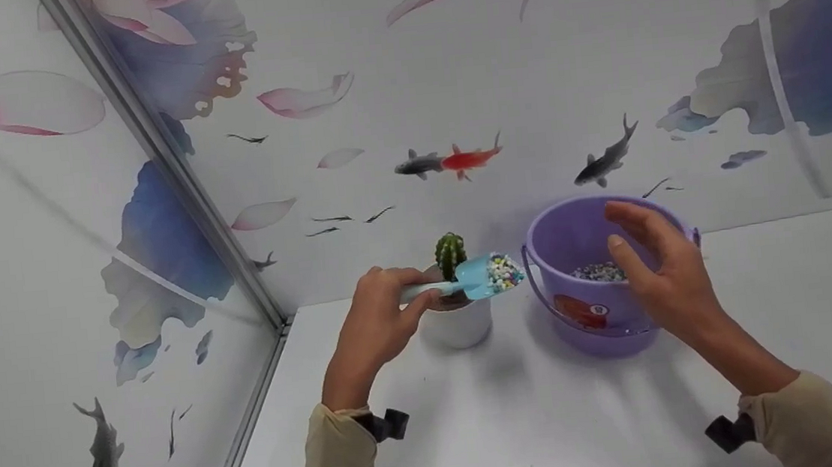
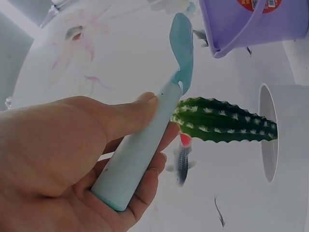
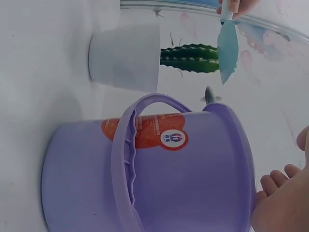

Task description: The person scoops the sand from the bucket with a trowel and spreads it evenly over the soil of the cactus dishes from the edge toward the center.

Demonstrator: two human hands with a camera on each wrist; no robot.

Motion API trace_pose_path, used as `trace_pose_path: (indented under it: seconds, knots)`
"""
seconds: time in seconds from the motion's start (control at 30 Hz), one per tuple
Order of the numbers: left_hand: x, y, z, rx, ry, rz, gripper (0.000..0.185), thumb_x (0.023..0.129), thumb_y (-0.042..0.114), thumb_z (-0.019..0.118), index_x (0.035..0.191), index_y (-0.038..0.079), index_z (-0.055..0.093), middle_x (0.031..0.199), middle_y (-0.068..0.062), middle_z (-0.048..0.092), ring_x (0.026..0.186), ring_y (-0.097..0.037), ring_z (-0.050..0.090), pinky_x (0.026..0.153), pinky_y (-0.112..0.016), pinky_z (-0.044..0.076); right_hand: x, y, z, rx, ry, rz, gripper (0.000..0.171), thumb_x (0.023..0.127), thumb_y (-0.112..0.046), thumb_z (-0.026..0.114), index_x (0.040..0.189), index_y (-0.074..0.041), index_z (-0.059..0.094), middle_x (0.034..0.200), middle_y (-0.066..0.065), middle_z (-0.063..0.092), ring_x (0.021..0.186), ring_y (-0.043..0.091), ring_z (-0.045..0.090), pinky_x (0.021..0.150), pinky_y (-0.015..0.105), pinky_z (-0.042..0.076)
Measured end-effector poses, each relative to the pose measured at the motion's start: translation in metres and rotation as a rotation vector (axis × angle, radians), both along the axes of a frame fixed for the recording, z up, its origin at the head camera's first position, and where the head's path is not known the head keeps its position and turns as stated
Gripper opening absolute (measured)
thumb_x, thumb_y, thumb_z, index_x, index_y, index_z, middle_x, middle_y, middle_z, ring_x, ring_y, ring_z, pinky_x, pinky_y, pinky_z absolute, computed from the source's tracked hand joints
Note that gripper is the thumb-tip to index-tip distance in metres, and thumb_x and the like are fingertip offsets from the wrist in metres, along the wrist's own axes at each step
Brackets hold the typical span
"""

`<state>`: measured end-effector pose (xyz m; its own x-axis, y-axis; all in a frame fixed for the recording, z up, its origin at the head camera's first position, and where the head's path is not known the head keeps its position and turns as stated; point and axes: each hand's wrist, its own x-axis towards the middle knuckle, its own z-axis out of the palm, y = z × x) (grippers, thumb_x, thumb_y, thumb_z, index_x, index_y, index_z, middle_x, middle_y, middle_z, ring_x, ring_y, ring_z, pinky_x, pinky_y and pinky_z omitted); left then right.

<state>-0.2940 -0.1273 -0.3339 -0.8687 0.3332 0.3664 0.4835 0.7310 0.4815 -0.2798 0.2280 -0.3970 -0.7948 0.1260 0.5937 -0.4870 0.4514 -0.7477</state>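
My left hand (image 1: 378,316) grips the pale handle of a small light-blue trowel (image 1: 474,279). Multicoloured pebbles (image 1: 504,272) fill its blade, held level above a white pot (image 1: 462,327). A green cactus (image 1: 451,251) stands in that pot, just behind the trowel. The left wrist view shows the thumb along the trowel handle (image 2: 137,150) and the fingers curled beneath it. My right hand (image 1: 668,275), fingers loosely extended and holding nothing, is at the right side of a purple bucket (image 1: 599,342). More pebbles (image 1: 599,272) lie inside the bucket, partly hidden by this hand.
Both containers stand on a white table (image 1: 554,432) near the back wall (image 1: 524,88), which is printed with fish and petals. A metal strip (image 1: 168,157) runs along the left wall's corner. The bucket's handle (image 1: 546,301) hangs down at its front.
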Motion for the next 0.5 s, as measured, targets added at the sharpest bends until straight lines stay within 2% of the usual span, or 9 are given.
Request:
trace_pose_path:
  seconds: [0.07, 0.2, 0.37, 0.5]
  knots:
    - [0.003, -0.006, -0.001, -0.003, 0.003, 0.004, 0.023, 0.101, 0.019, 0.078, 0.124, 0.014, 0.083, 0.123, -0.005, 0.081, 0.112, -0.027, 0.064, 0.1, -0.048, 0.057, -0.001, -0.004, -0.001, -0.003, 0.027, 0.034, 0.045, 0.113, -0.025, 0.059, 0.157, -0.016, 0.055, 0.154, 0.005, 0.063, 0.147, 0.016, 0.057, 0.117, 0.011, 0.04]
    - [0.006, -0.016, -0.006, -0.021, 0.029, 0.0, 0.022, 0.101, 0.02, 0.078, 0.122, 0.015, 0.084, 0.12, -0.003, 0.082, 0.11, -0.026, 0.067, 0.101, -0.047, 0.054, -0.001, -0.014, -0.003, -0.01, 0.067, 0.111, 0.044, 0.112, -0.018, 0.059, 0.156, -0.013, 0.055, 0.15, 0.006, 0.066, 0.139, 0.008, 0.062, 0.112, 0.009, 0.044]
    - [0.01, -0.028, -0.013, -0.021, 0.025, 0.018, 0.02, 0.1, 0.021, 0.08, 0.119, 0.014, 0.084, 0.117, -0.002, 0.083, 0.103, -0.022, 0.064, 0.095, -0.044, 0.054, 0.0, -0.031, -0.008, -0.06, 0.075, 0.23, 0.044, 0.111, -0.011, 0.061, 0.155, -0.011, 0.056, 0.15, 0.004, 0.066, 0.138, 0.011, 0.064, 0.112, 0.013, 0.047]
    - [0.012, -0.037, -0.018, -0.019, 0.007, 0.044, 0.019, 0.1, 0.021, 0.08, 0.117, 0.014, 0.084, 0.115, -0.001, 0.083, 0.102, -0.02, 0.062, 0.093, -0.043, 0.056, -0.003, -0.045, -0.018, -0.087, 0.061, 0.339, 0.044, 0.109, -0.006, 0.062, 0.153, -0.008, 0.056, 0.15, 0.007, 0.066, 0.137, 0.017, 0.067, 0.108, 0.019, 0.054]
